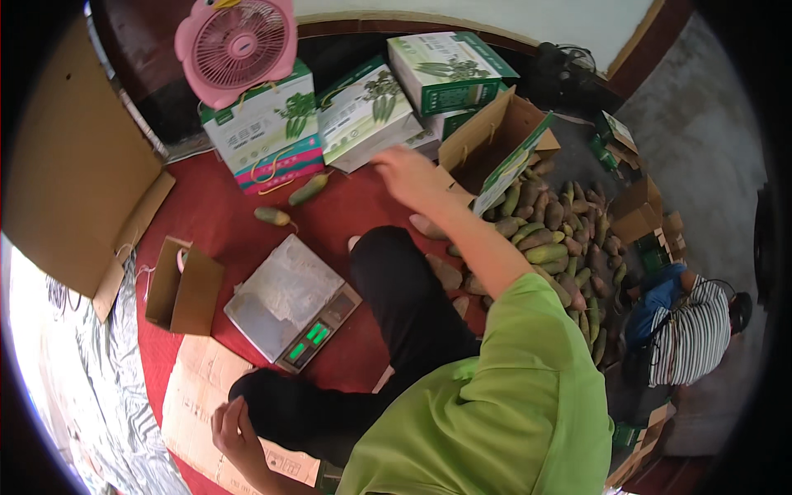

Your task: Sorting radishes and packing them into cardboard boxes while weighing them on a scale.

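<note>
Covering much of the floor, a red carpet (pixel 338 206) carries a flat silver weighing scale (pixel 289 297) with a green-lit display. At its far edge stands a white-and-green printed cardboard carton (pixel 367 115), just left of an open carton (pixel 487 144). The person's right hand (pixel 406 176) is at the printed carton's lower corner, fingers bent; whether they grip it I cannot tell. The left hand (pixel 235 431), fingers curled narrow, contents unclear, is above a flat brown cardboard sheet (pixel 196 396). Oblong green-and-brown vegetables (pixel 569 256) heap at right, before bare grey flooring (pixel 701 157); a white wall (pixel 528 21) rises behind.
</note>
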### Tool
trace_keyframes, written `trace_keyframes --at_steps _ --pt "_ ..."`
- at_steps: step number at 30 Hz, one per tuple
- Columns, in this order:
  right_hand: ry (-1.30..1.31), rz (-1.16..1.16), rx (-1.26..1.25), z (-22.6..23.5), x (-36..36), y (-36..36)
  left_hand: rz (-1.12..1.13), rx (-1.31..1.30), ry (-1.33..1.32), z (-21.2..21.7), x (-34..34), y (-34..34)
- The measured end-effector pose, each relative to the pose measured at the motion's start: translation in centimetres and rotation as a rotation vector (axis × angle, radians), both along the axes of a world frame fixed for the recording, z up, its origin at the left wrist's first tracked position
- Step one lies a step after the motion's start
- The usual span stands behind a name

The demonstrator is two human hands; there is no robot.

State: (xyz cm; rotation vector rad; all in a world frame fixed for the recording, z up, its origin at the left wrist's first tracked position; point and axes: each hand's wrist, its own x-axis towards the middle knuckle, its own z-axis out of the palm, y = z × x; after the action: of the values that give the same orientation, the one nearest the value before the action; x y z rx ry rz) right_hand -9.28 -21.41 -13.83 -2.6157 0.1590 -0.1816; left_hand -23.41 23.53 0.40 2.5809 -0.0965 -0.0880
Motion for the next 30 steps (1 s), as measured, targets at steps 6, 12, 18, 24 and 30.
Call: trace_keyframes --at_steps 6,12,18,24,30 --pt "0.149 -0.281 -0.379 -0.1 -7.1 -10.4 -0.191 -0.176 0.149 -0.9 4.9 -4.4" --pt "0.248 -0.285 -0.811 -0.3 -9.3 -14.4 -0.371 -0.104 0.24 -2.2 7.3 -5.2" --pt "0.39 -0.042 -0.917 0.4 -7.8 -15.6 -0.381 -0.114 0.283 -7.2 6.5 -2.3" --pt "0.546 0.122 -0.905 1.7 -6.8 -14.8 -0.269 -0.056 0.376 -8.4 5.7 -0.4" --pt "0.379 0.08 -0.614 0.2 -4.0 -12.5 -0.271 -0.005 0.312 -7.2 6.2 -0.9"
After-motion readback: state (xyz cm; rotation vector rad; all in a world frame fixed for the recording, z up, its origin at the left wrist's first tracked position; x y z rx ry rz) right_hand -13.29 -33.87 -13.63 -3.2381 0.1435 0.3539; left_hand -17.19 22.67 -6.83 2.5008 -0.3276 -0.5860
